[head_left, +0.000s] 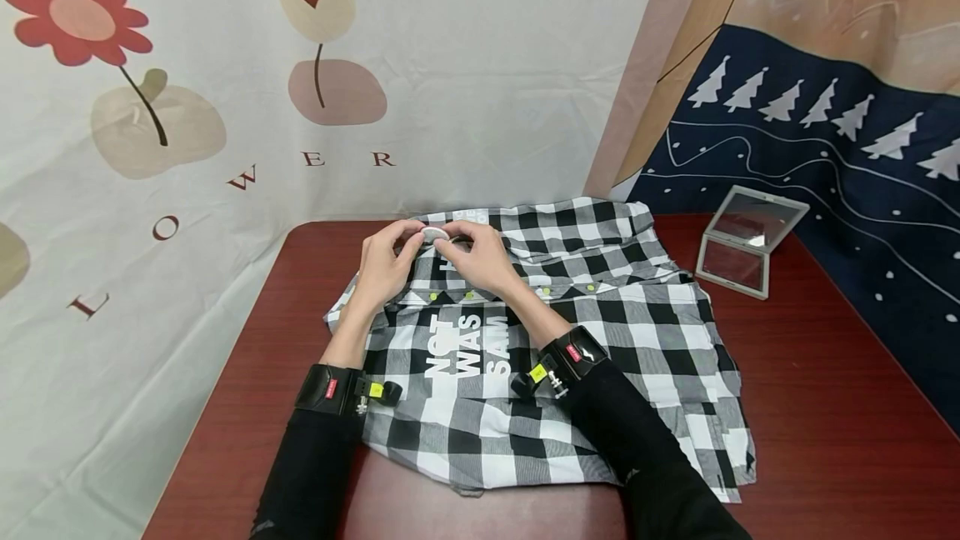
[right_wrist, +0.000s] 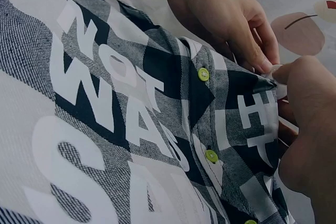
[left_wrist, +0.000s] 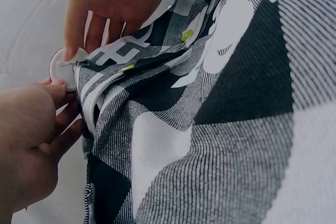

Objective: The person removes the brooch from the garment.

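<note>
- Left hand (head_left: 386,267) pinching a white round disc (head_left: 435,234) at the far edge of the shirt (head_left: 600,332), fingers curled round it.
- Right hand (head_left: 480,258) pinching the same disc and the cloth edge from the other side.
- One black-and-white checked shirt, spread flat on the dark red table (head_left: 825,407), long axis running left to right, disc end toward the wall.
- Printed white words NOT WAS SAM (head_left: 468,346) reading sideways.
- Three yellow-green buttons (head_left: 469,296) visible in a row.
- One folding mirror (head_left: 750,240) open at the right, well apart from the hands.

Black long sleeves (head_left: 645,440), 2 black wrist straps (head_left: 327,388) (red tags, yellow-marked camera mounts), bare hands
</note>
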`<state>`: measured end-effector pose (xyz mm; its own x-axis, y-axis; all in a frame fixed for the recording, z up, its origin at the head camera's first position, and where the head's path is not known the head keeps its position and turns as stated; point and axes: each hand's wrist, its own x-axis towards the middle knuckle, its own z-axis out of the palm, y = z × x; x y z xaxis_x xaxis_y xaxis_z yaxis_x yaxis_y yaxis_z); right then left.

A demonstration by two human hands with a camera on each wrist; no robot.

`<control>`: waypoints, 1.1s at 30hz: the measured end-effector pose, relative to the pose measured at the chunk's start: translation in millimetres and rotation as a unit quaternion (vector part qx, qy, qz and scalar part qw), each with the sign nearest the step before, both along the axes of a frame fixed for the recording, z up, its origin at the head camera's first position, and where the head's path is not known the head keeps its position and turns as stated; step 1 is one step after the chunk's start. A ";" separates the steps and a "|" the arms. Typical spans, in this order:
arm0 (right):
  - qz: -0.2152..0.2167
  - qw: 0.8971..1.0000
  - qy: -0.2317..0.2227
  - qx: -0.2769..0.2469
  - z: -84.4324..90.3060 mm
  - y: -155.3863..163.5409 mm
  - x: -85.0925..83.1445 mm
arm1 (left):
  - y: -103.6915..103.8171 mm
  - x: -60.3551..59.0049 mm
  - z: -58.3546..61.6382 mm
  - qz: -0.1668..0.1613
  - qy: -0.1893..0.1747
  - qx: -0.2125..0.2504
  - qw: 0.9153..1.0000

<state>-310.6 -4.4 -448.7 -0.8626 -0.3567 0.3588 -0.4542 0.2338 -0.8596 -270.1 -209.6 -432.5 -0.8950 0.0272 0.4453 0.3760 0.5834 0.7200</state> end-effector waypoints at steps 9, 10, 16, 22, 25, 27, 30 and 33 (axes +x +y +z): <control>0.020 1.000 -0.004 -0.008 3.5 5.9 -2.4 | 0.9 -2.2 -0.1 0.010 0.028 -0.017 0.999; 0.023 1.000 -0.006 -0.010 3.9 6.2 -2.5 | 1.1 -2.5 -0.1 0.010 0.033 -0.018 0.999; 0.048 0.999 -0.022 -0.005 3.2 6.8 -2.8 | 1.4 -2.9 -1.2 0.004 0.050 -0.022 0.999; 0.064 0.998 -0.024 -0.004 1.6 6.5 -1.8 | 0.6 0.0 -1.4 -0.008 0.057 -0.031 0.998; 0.064 0.998 -0.023 -0.009 2.2 6.6 -1.0 | 1.0 0.4 -0.8 -0.014 0.064 -0.027 0.997; 0.064 0.998 -0.023 -0.012 3.0 6.7 -0.6 | 1.5 0.4 -0.4 -0.015 0.067 -0.024 0.997; 0.060 0.998 -0.022 -0.012 3.9 6.8 -0.6 | 2.1 1.0 1.1 -0.016 0.065 -0.019 0.998; 0.057 0.998 -0.024 -0.012 3.9 6.2 -0.7 | 1.4 1.6 1.9 -0.019 0.056 -0.015 0.998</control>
<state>-311.3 1.8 -444.8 -0.8326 -0.4461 0.3284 -0.4359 0.1617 -0.8854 -268.5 -208.2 -430.6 -0.8382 0.0746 0.5402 0.4742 0.5887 0.6546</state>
